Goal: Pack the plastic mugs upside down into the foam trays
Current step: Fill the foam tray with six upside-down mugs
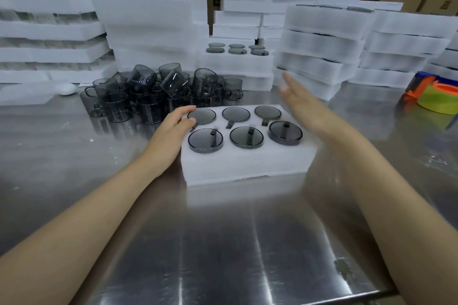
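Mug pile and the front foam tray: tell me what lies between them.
Head view: the left hand, fingers pinching the far-left mug, and a thin strip of steel table between mug pile and foam tray.

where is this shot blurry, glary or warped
head view: the right hand is motion-blurred, the left hand pinching a mug is sharper; same view, pale glare streaks run down the table; its wide lens bows the foam stacks at left
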